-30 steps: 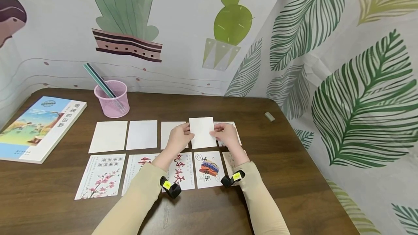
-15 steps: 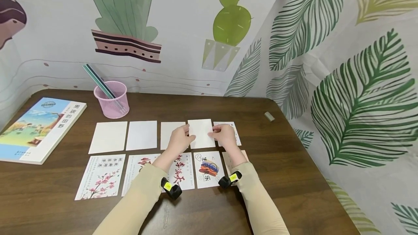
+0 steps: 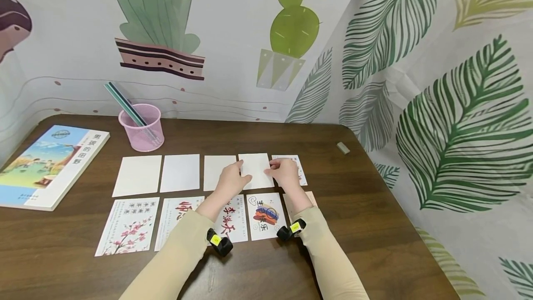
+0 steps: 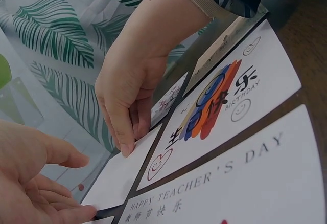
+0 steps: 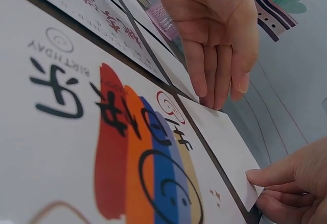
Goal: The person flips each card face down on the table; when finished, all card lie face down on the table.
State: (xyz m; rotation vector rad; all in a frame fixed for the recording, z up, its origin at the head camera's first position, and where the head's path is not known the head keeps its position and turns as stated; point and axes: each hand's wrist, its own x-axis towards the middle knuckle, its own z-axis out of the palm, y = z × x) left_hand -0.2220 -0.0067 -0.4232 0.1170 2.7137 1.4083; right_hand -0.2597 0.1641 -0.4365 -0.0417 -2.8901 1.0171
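A blank white card (image 3: 257,170) lies in the back row, above the colourful birthday card (image 3: 266,215). My left hand (image 3: 230,180) is at its left edge; in the left wrist view the thumb (image 4: 69,155) is raised off the card, with the fingertips low at its edge. My right hand (image 3: 286,175) is at the opposite edge. There, in the right wrist view, the thumb (image 5: 273,173) lies on the card's border with the other fingers beside and below it, pinching the edge. A printed card (image 3: 300,170) is partly hidden behind the right hand.
More blank cards (image 3: 136,176) continue the back row leftward. In front lie a blossom card (image 3: 129,226) and red-lettered cards (image 3: 233,219), partly covered by the left arm. A pink pen cup (image 3: 143,135), a book (image 3: 50,165) and an eraser (image 3: 343,148) stand farther out.
The blank card has come down, slightly leftward, from a raised position to lie in line with the back row. My left thumb has lifted away from it.
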